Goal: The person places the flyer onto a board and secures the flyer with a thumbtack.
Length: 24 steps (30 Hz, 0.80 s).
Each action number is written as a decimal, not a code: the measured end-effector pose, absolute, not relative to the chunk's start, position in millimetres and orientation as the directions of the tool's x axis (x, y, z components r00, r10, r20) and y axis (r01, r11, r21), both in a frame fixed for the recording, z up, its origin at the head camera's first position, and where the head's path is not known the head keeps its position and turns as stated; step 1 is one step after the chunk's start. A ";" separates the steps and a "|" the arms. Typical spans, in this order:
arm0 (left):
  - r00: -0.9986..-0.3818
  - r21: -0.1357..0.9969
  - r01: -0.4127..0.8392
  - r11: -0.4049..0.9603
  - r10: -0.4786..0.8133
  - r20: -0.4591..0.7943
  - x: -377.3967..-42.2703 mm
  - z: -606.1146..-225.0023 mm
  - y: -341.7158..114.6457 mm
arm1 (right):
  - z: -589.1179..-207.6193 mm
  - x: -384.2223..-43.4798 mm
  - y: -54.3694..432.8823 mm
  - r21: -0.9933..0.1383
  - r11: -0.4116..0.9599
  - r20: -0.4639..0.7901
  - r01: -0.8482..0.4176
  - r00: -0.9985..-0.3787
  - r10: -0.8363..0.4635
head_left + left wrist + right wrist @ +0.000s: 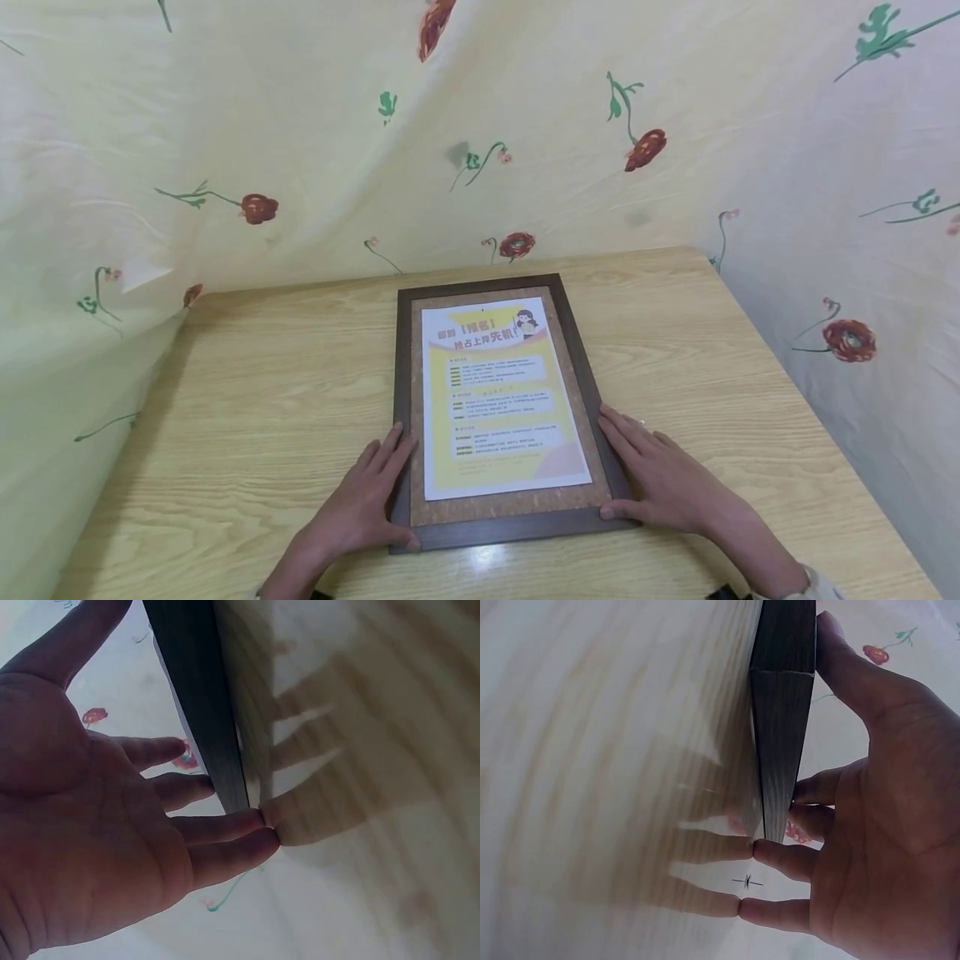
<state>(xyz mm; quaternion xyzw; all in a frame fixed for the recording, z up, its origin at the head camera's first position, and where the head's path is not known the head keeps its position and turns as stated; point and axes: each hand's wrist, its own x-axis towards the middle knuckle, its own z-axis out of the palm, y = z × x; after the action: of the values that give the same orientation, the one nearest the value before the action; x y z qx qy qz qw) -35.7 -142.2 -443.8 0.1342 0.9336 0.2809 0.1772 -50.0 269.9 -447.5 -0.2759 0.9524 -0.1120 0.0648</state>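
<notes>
A cork board (517,506) in a dark wooden frame lies flat on the table, its top tilted slightly left in the head view. On the cork sits a yellow and white printed poster (501,400), with a small dark dot at its top middle. My left hand (365,500) rests at the frame's lower left, thumb on the bottom corner and fingers along the side. At the lower right, my right hand (663,479) touches the frame the same way. Both wrist views show straight, spread fingers, some touching the tabletop beside the dark frame edge (199,697).
The glossy wood-grain table (285,375) extends on both sides of the board. Behind and at the sides hangs a pale cloth (322,125) with red flowers. A tiny thin dark object (747,882) lies near my right fingertips, too small to identify.
</notes>
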 end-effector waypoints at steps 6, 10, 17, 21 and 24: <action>-0.891 0.537 0.174 0.826 0.364 -0.271 -36.8 -443.0 -142.6 | -448.1 -49.5 269.8 -0.254 0.823 -0.055 -0.508 -0.842 -0.537; -0.885 0.529 0.199 0.825 0.383 -0.264 -36.1 -442.0 -143.0 | -448.2 -48.7 269.4 -0.259 0.822 -0.047 -0.508 -0.843 -0.536; -0.877 0.535 0.212 0.818 0.401 -0.266 -35.4 -440.7 -142.8 | -444.7 -48.8 269.4 -0.268 0.823 -0.058 -0.501 -0.844 -0.533; -0.874 0.530 0.204 0.823 0.397 -0.281 -36.2 -440.4 -141.6 | -438.9 -52.1 270.7 -0.316 0.810 -0.063 -0.494 -0.841 -0.537; -0.873 0.524 0.203 0.827 0.395 -0.286 -36.8 -439.4 -141.2 | -430.0 -56.3 274.8 -0.352 0.788 -0.007 -0.506 -0.840 -0.542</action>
<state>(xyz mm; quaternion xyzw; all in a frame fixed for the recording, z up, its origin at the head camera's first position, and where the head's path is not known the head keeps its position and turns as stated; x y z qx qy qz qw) -36.8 -141.2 -439.4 0.1597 0.9358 0.2465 0.1949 -56.3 274.8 -430.0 -0.2776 0.9439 -0.1707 0.0538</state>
